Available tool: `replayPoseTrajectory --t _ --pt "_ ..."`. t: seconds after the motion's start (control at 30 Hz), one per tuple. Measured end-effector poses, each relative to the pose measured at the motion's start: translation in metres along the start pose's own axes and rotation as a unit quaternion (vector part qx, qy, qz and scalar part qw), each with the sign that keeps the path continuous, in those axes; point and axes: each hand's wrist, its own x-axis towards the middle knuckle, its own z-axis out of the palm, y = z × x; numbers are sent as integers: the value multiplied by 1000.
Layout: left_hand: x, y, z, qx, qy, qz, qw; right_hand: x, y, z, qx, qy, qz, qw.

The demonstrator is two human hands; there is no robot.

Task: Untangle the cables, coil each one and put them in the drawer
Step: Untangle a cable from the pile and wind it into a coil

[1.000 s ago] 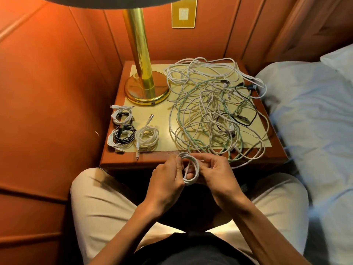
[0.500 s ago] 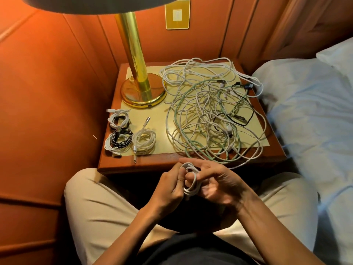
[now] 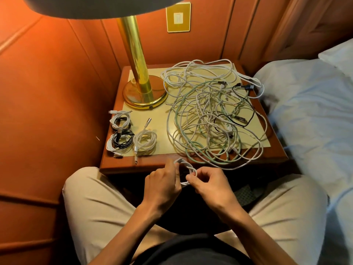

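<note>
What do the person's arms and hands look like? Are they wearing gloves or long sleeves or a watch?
No gloves: the left hand and right hand are both bare. No long sleeves either, since both forearms are uncovered as far up as the picture shows. I see no watch, ring or bracelet on either wrist. The person wears light beige trousers and a dark top.

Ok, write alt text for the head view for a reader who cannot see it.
Two hands, left hand and right hand, hold a small white cable coil at the near edge of a wooden nightstand. On it lie a large cable tangle, finished coils at near left and a brass lamp; a white bed is at right.
</note>
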Motion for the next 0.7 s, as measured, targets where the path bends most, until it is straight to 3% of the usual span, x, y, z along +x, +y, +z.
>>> replayPoseTrajectory --t 0.07,0.13,0.23,0.3,0.37,0.5,0.53,0.6,0.67,0.7 --pt "-2 3 0 -10 -3 7 1000 -1 1 -2 9 -8 8 1000" --pt "-1 -1 -1 -24 3 13 1000 -3 -2 -5 113 -42 57 991" --pt "3 -8 -6 -27 -8 23 999 -1 -9 -17 347 -108 175 915" --pt "6 -11 -9 -8 -21 37 999 1 -9 -26 415 -126 211 876" --pt "7 -11 -12 -20 -38 27 999 3 -6 -32 387 -132 194 892" --pt "11 -7 -16 -179 -55 -35 982 5 5 -29 197 -65 50 977" --pt "13 -4 -19 -253 -66 -69 963 5 8 -26 128 -8 -6 992" --pt "13 8 -26 -431 -103 -160 882 2 12 -19 -1 102 -124 987" --pt "14 17 -31 -531 -135 -203 812 0 17 -15 -43 150 -185 970" --pt "14 21 -32 -538 -142 -202 806 0 19 -15 -24 156 -189 969"
